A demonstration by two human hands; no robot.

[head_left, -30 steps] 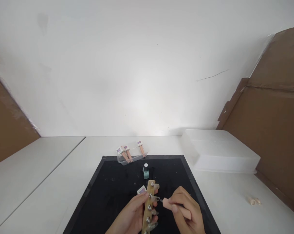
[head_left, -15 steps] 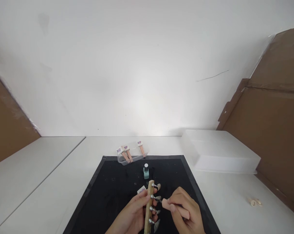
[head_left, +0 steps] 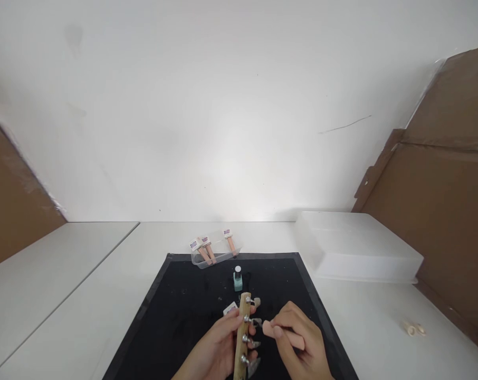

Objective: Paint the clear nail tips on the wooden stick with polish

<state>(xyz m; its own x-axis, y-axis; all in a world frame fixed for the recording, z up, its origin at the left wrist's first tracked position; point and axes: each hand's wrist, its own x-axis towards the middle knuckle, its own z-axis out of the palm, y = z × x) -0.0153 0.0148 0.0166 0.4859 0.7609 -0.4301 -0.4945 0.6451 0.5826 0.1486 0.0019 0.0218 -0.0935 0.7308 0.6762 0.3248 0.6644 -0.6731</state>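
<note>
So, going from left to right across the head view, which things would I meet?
Left brown panel, clear tray, green bottle, right hand, white box, beige rings.

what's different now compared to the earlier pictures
The left hand has turned the narrow wooden strip with silver knobs, so its clear tips face differently and its lower end sits slightly further right. The right hand and its pale pink brush handle shifted slightly left. Nothing was grasped or released. The teal glass bottle and clear plastic tray stayed put.
</note>
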